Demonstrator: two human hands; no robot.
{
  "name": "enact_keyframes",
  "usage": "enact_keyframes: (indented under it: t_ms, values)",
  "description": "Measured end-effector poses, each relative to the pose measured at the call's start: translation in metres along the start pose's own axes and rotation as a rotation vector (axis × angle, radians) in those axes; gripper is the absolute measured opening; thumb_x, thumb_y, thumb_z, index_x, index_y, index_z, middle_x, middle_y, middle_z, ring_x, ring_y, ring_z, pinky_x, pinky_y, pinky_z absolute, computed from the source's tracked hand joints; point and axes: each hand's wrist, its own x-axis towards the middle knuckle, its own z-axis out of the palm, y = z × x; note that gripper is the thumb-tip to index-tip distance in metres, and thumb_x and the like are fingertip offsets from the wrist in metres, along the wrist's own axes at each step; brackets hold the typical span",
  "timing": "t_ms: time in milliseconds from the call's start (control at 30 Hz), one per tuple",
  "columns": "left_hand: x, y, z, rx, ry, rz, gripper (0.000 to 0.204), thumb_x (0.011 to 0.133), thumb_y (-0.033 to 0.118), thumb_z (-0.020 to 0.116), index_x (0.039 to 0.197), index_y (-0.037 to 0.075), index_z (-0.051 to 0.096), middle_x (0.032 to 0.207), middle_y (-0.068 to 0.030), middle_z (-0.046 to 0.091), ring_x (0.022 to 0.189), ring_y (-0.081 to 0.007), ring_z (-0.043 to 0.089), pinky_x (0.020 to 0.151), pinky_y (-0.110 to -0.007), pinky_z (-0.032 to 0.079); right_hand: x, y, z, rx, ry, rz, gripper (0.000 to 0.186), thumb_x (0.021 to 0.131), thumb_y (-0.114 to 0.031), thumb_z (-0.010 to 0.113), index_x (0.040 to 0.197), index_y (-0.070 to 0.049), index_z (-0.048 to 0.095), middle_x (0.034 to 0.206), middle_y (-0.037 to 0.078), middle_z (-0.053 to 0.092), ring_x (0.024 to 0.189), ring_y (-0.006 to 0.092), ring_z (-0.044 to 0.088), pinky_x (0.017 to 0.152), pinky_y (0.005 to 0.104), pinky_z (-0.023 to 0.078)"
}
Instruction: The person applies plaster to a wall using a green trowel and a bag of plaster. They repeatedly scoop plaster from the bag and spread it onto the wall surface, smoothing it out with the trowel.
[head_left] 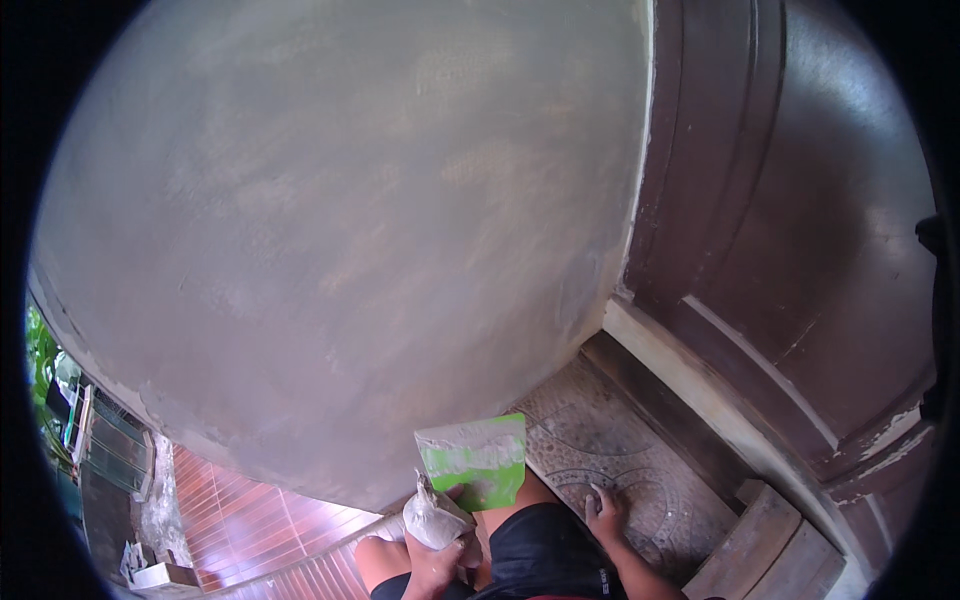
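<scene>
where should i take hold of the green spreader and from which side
Probably the green spreader's lower right edge, coming from the right: grey paste covers its upper part, while the left hand and pale lump crowd its lower left.

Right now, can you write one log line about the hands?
left fingers: holding whitish bundle, smeared green plate | right fingers: nothing visibly held, over patterned floor
</scene>
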Motion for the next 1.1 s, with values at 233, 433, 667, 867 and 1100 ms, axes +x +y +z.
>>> enact_keyframes:
  t_ms: [233,433,667,867,1100]
  values:
    - [-0.002,-0.003,0.001,0.078,0.031,-0.091,0.062,0.067,0.015,0.07,0.123,-0.004,0.051,0.094,-0.0102,0.063,0.079,-0.0177,0.063,0.071,-0.03,0.051,0.002,-0.011,-0.003,0.089,-0.043,0.029,0.033,0.081,-0.022,0.065,0.111,-0.008,0.062,0.093,0.015,0.066,0.084,0.0355,0.062,0.073,0.0446,0.049]
    - [-0.008,-0.014,0.011,0.054,0.018,-0.083,0.057,0.07,0.02,0.068,0.12,-0.001,0.052,0.091,-0.0094,0.063,0.076,-0.0177,0.062,0.067,-0.03,0.05,0.004,-0.017,-0.012,-0.099,-0.002,-0.24,0.03,0.077,-0.022,0.068,0.104,-0.011,0.064,0.084,0.011,0.065,0.076,0.0318,0.062,0.069,0.0405,0.049]
    - [0.003,-0.011,0.029,0.073,-0.016,-0.062,0.051,0.074,0.026,0.065,0.116,0.001,0.053,0.087,-0.0085,0.062,0.071,-0.0177,0.06,0.062,-0.029,0.048,0.008,-0.022,-0.017,0.009,-0.06,-0.328,0.025,0.074,-0.021,0.069,0.097,-0.011,0.064,0.078,0.011,0.064,0.07,0.0309,0.062,0.066,0.0421,0.051]
    - [0.036,-0.002,0.066,0.104,-0.048,-0.055,0.047,0.076,0.032,0.063,0.113,0.003,0.055,0.083,-0.0078,0.062,0.067,-0.0176,0.06,0.058,-0.029,0.047,0.017,-0.046,-0.048,0.024,-0.135,-0.254,0.022,0.079,-0.025,0.063,0.098,-0.013,0.063,0.082,0.014,0.064,0.08,0.0345,0.059,0.076,0.0465,0.045]
    - [0.073,0.009,0.109,0.107,-0.109,-0.062,0.043,0.08,0.038,0.06,0.109,0.006,0.056,0.079,-0.0069,0.061,0.063,-0.0176,0.058,0.052,-0.028,0.045,0.033,-0.05,-0.047,0.075,-0.195,-0.226,0.019,0.079,-0.022,0.063,0.094,-0.011,0.059,0.089,0.016,0.062,0.088,0.0361,0.058,0.078,0.0491,0.045]
